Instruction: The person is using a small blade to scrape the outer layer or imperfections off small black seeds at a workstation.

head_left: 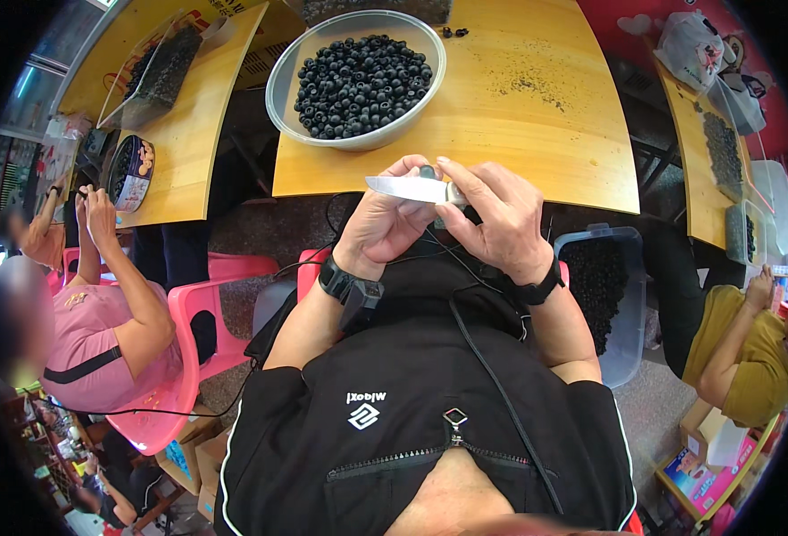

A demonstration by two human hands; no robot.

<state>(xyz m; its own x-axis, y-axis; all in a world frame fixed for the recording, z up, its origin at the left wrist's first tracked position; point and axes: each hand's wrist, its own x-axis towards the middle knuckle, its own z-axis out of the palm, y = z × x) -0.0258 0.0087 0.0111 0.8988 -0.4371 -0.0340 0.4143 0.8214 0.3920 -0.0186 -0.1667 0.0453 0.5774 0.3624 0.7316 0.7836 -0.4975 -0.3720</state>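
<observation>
My right hand point(505, 219) is closed round the short pale handle of a small knife point(403, 188). The blade lies flat and points left, across the fingers of my left hand point(378, 221). Between the left fingertips, just above the blade, sits a small dark round nut or seed point(427, 171). Whether the blade touches it I cannot tell. Beyond my hands a large clear plastic bowl point(278, 112) stands on the wooden table point(537, 161), filled with similar black round pieces point(362, 85). My hands are above the table's near edge.
A few black pieces point(454, 32) and dark crumbs point(532, 82) lie on the table. Right of my lap stands a clear bin point(626, 348) of dark bits. Another person in pink point(112, 344) works at a left table; one in mustard point(742, 353) sits right. A cord hangs over me.
</observation>
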